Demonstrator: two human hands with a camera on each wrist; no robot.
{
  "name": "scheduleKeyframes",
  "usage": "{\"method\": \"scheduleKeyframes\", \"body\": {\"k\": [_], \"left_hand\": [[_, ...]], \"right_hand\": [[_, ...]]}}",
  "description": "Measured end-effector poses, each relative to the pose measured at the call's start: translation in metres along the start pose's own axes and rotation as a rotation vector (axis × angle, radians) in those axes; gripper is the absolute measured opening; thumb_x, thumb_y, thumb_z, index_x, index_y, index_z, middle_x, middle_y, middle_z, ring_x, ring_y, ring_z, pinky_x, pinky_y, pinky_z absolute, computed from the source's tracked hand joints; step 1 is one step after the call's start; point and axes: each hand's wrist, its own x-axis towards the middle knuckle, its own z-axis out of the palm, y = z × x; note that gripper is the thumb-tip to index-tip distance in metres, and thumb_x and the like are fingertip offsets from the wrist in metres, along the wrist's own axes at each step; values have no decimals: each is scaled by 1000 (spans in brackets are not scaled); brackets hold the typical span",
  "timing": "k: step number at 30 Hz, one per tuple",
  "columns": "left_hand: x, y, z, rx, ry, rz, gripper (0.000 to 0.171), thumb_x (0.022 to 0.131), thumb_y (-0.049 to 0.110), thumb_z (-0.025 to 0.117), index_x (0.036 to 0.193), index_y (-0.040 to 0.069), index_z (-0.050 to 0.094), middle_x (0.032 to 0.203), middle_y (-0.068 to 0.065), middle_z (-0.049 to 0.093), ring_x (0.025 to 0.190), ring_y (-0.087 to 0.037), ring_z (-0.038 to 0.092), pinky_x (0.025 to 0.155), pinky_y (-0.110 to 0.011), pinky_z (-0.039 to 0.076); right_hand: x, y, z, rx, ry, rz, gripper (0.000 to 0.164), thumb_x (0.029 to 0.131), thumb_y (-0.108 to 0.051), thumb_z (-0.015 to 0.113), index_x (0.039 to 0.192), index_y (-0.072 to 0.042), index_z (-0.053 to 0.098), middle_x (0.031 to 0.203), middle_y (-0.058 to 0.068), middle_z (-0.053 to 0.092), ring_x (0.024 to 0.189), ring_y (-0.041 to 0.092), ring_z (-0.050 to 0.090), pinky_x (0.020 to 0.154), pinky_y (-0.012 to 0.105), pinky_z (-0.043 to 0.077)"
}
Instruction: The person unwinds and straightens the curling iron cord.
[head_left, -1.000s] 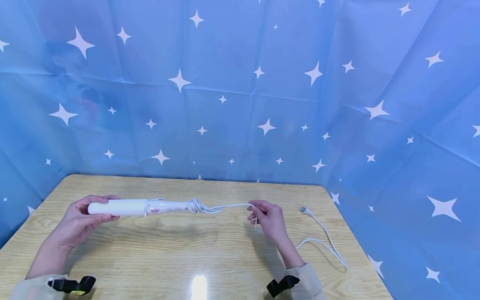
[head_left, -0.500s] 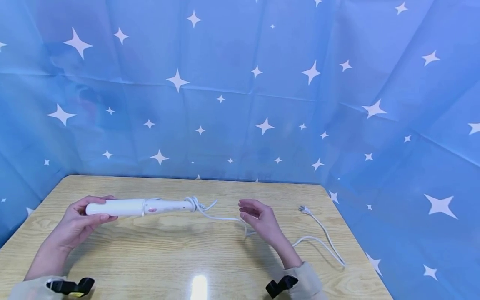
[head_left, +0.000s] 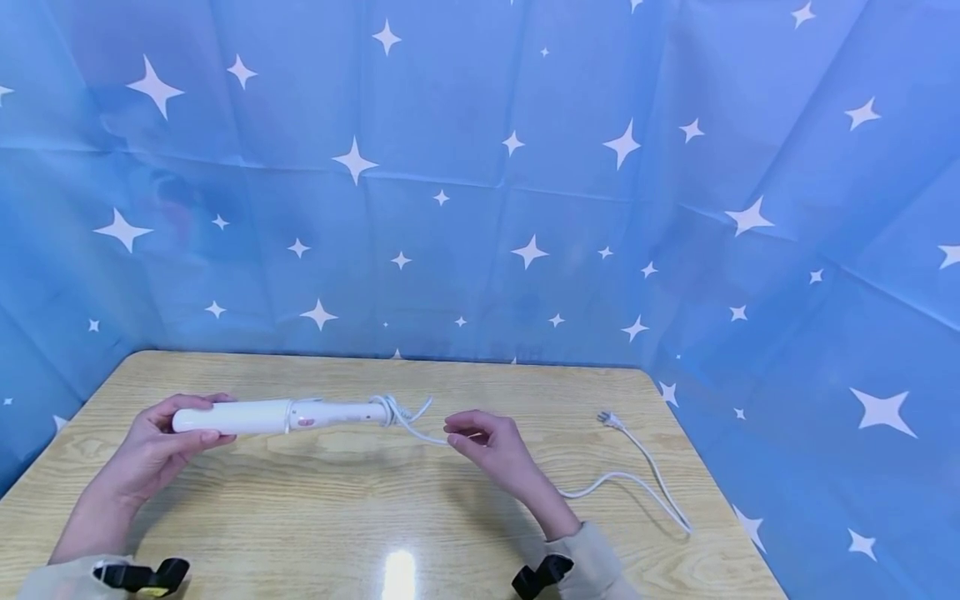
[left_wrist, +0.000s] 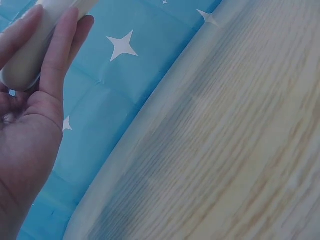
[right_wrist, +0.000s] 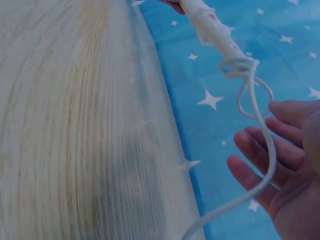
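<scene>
In the head view my left hand grips the thick, smooth end of a white curling iron, fingers above and thumb below. The iron is held level over the table, its handle pointing right. Its white cord is wound in a few loops around the handle's end, and a slack length hangs from there. My right hand is just right of the loops. In the right wrist view its fingers are spread and relaxed, and the cord passes in front of the palm.
The cord's far end lies bent on the wooden table at the right, with its plug pointing toward the back. A blue curtain with white stars hangs behind the table and along its right side.
My right hand has let go of the stretched cord and moved left toward the handle. The cord now droops in slack. My left hand and the curling iron have stayed nearly still.
</scene>
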Motion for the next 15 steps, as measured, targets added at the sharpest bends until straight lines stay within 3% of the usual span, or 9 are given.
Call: {"method": "scheduleKeyframes", "body": {"k": [9, 15], "left_hand": [[1, -1, 1, 52, 10, -22, 52, 91, -32, 43, 120, 0, 72, 130, -11, 67, 116, -22, 63, 89, -42, 63], [1, -1, 2, 62, 25, -34, 52, 90, -32, 44, 120, 1, 72, 129, -9, 67, 115, -21, 63, 88, -42, 63]], "right_hand": [[3, -8, 12, -8, -37, -40, 22, 94, -6, 75, 115, 1, 74, 107, 12, 75, 95, 28, 71, 84, 34, 63], [3, -10, 20, -1, -38, -13, 27, 90, -9, 80, 115, 0, 74, 104, 11, 75, 93, 25, 71, 79, 27, 63]]}}
